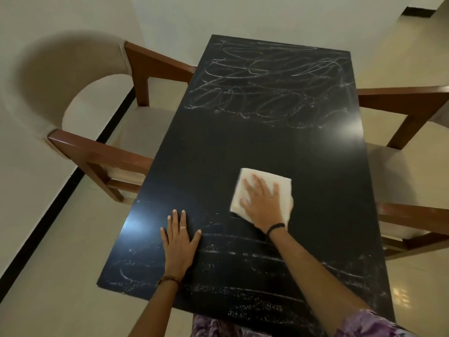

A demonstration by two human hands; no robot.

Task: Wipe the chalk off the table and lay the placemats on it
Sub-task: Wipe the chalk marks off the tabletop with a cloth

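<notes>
Right hand [263,205] presses flat on white cloth [257,177]; left hand [179,242] flat on chalk-scribbled table [243,147].

- table [218,152]: glossy black top
- chalk scribbles [264,86]: white-grey loops on far end; fainter white streaks and smears on near end
- cloth [250,176]: plain off-white
- armchairs [102,152]: reddish-brown wood frames, cream/beige upholstery
- floor [60,263]: cream tiles, black border strip along wall
- wall [184,18]: off-white
- right hand [263,203]: black band at wrist
- left hand [179,242]: brown beaded bracelet, thin silver ring
- garment [364,324]: purple/white mottled print
</notes>
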